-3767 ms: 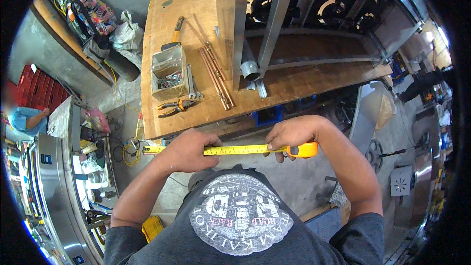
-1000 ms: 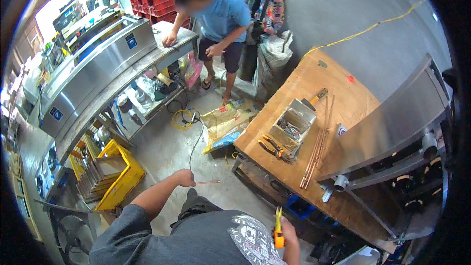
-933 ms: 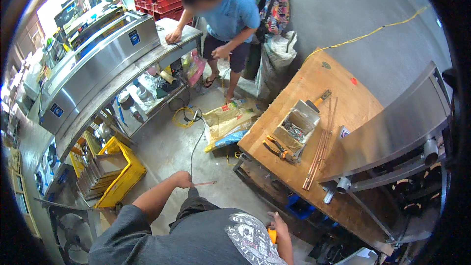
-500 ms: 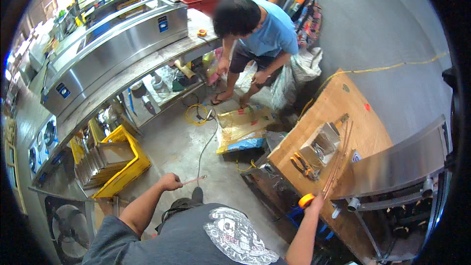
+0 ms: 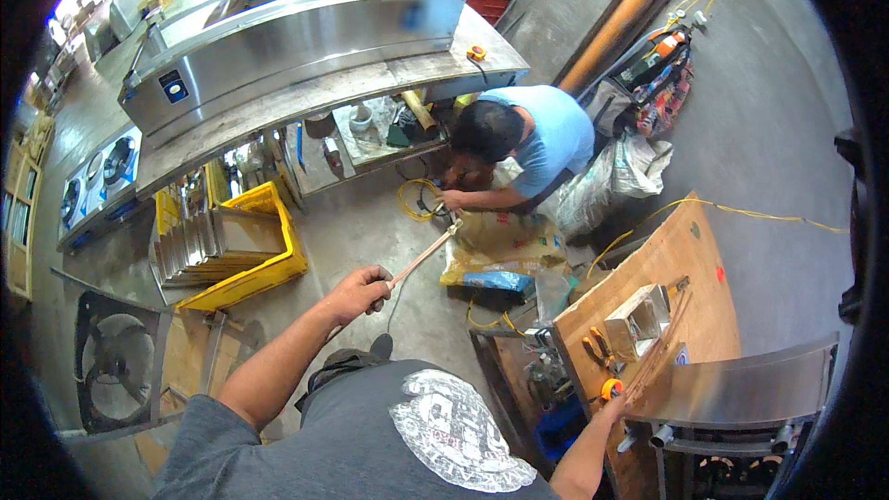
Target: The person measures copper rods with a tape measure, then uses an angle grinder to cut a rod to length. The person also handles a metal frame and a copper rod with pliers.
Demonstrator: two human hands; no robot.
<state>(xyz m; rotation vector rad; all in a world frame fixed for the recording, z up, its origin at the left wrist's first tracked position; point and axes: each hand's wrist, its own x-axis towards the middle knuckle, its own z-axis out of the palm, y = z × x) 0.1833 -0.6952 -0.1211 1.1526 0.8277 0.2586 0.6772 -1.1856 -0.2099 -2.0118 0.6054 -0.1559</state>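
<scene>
My left hand (image 5: 363, 293) is closed around a thin copper-coloured rod (image 5: 421, 257), stretched forward and to the right. The far tip of the rod lies close to the hand (image 5: 452, 201) of a crouching co-worker in a blue shirt (image 5: 554, 141); whether they touch I cannot tell. At the right, my right hand (image 5: 615, 409) grips an orange and black tape measure (image 5: 611, 389) above the edge of a plywood board (image 5: 708, 287). Several similar thin rods (image 5: 659, 341) lie on that board just beyond this hand, beside an open box (image 5: 639, 322) and orange-handled pliers (image 5: 600, 349).
A yellow crate (image 5: 294, 255) of flat panels stands at left, under a bench carrying a long steel housing (image 5: 306, 46). A yellow-brown sack (image 5: 505, 245) lies on the floor ahead, near a coiled yellow cable (image 5: 414, 201). A curved steel panel (image 5: 759, 380) stands at right.
My left hand has moved forward and right with the rod. The co-worker has crouched lower and reached a hand toward the rod's tip. My right hand still has the tape measure, now nearer the board's rods.
</scene>
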